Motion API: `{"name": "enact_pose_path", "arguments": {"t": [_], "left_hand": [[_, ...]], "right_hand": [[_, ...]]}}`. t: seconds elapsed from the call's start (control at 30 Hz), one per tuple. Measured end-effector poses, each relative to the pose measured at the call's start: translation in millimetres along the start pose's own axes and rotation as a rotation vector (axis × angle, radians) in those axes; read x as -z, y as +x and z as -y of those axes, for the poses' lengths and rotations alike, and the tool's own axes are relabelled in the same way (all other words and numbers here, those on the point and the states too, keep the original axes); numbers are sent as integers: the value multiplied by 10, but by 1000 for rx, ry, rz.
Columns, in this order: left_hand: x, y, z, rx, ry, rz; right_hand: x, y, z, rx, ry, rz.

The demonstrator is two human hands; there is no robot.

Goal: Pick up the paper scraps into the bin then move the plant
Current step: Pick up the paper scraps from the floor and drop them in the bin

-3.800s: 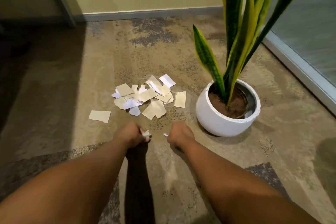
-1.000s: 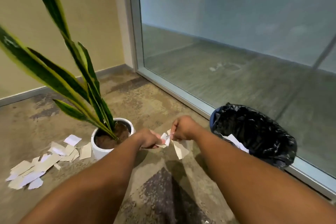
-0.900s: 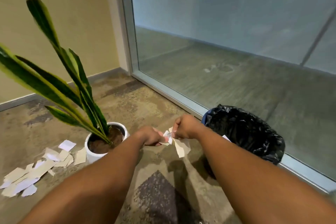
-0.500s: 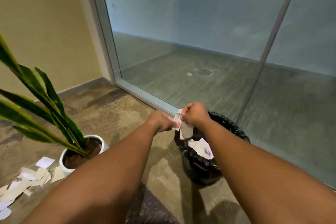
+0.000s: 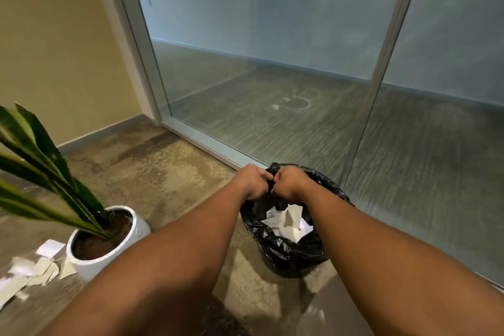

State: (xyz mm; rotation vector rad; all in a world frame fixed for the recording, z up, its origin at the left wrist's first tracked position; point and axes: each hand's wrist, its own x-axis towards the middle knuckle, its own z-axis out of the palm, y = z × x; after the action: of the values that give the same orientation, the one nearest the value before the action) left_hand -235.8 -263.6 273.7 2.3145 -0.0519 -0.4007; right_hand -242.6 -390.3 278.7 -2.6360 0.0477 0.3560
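Presently, both hands are held together directly above the mouth of the bin (image 5: 286, 254), which is lined with a black bag (image 5: 275, 247) and stands on the carpet (image 5: 163, 172) close to the glass partition (image 5: 272, 63). The left hand (image 5: 253, 181) and the right hand (image 5: 290, 180) are seen from the back, knuckles nearly touching. The fingers of both hands are curled tightly inward. No paper is seen between them, and whether a scrap is retained inside either fist cannot be told, since the palms are turned away from the camera.

Several white and beige paper scraps (image 5: 286, 222) are seen lying inside the bag, directly beneath the curled fingers and well apart from them. One larger beige piece is positioned just below the right wrist.

A second group of paper scraps on the floor (image 5: 35, 270) is located at the lower left, spread on the carpet just beside the white pot (image 5: 109, 259) and partly touching its base. These scraps lie far from both hands.

The plant (image 5: 49, 180) is rooted in the pot, with long green, yellow-edged leaves extending up and to the left. The pot stands upright, to the left of the bin, with the left forearm passing in between. A yellow wall (image 5: 54, 49) is seen behind the plant.
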Motion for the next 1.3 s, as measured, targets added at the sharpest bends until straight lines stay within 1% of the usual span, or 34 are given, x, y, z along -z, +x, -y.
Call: {"name": "enact_pose_path", "arguments": {"t": [0.07,0.2,0.27,0.33,0.43,0.5,0.6,0.63,0.7,0.77,0.8,0.83,0.93,1.07,1.17,1.3], "left_hand": [[82,-4,86,16,-47,-39],[358,-84,308,82,-92,-47],[530,-171,481,105,-97,-57],[702,-290,693,140,-86,-39],[1001,-501,1060,193,34,73],[1230,-653,1341,239,81,114],[1563,-907,1798,281,111,61],[1682,-1005,1950,296,154,65],[1931,-1199,2259,358,273,166],[2167,-1370,2597,448,322,353],[2281,-1447,2766,488,324,407],[2390,-1522,2920,522,327,412],[2701,-1701,3296,546,331,334],[3060,-1796,3794,527,370,255],[3320,-1811,4093,493,442,191],[3523,-1805,4475,459,517,22]], "right_hand": [[-11,42,82,44,34,-9],[-73,40,390,135,92,11],[-169,36,608,176,100,70],[-313,29,832,201,175,167],[-585,-3,1204,250,175,307],[-804,-46,1497,292,158,371],[-1163,-102,1963,334,151,436],[-1280,-131,2129,349,152,463],[-1508,-196,2453,382,162,529],[-1747,-267,2755,407,158,612],[-1861,-304,2902,410,147,650],[-1977,-332,3038,407,153,685],[-2307,-408,3395,361,255,746],[-2770,-423,3832,422,256,671],[-3087,-343,4126,447,228,607],[-3465,-197,4405,466,96,513]]}}
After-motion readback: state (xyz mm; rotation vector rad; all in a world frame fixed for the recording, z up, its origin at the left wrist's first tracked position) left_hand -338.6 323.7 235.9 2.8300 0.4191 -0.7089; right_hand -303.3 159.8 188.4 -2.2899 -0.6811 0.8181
